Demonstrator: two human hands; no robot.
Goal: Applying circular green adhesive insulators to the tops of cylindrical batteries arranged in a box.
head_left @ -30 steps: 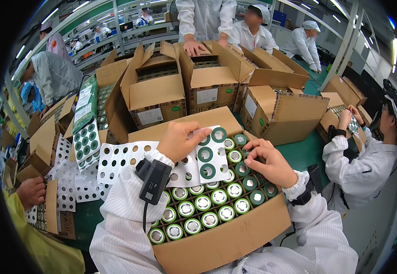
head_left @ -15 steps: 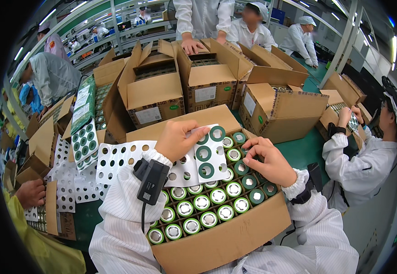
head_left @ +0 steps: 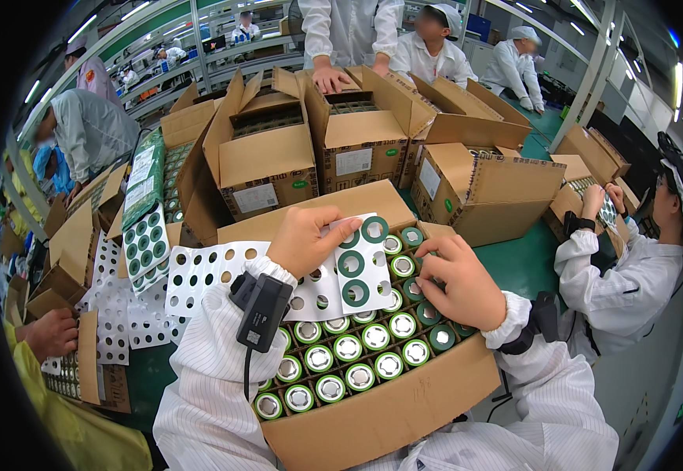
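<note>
Shifted nearer, the right hand (head_left: 463,284) curls over green-ringed batteries (head_left: 441,337); whether its grip holds anything cannot be told. The left hand (head_left: 306,240) pinches a white sticker sheet (head_left: 369,276).

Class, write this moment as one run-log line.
left hand: pinching green-ring sheet | right hand: over cylindrical cells, contact unclear | cells: upright in open carton

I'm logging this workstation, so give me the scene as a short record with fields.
Left hand: holds a white sheet with dark green rings
Right hand: over cells, fingers bent; contact unclear
Cells: upright in a divided cardboard box; rims bright green, some at right dark green
Behind: open cardboard boxes
Far right: co-worker in white
</note>
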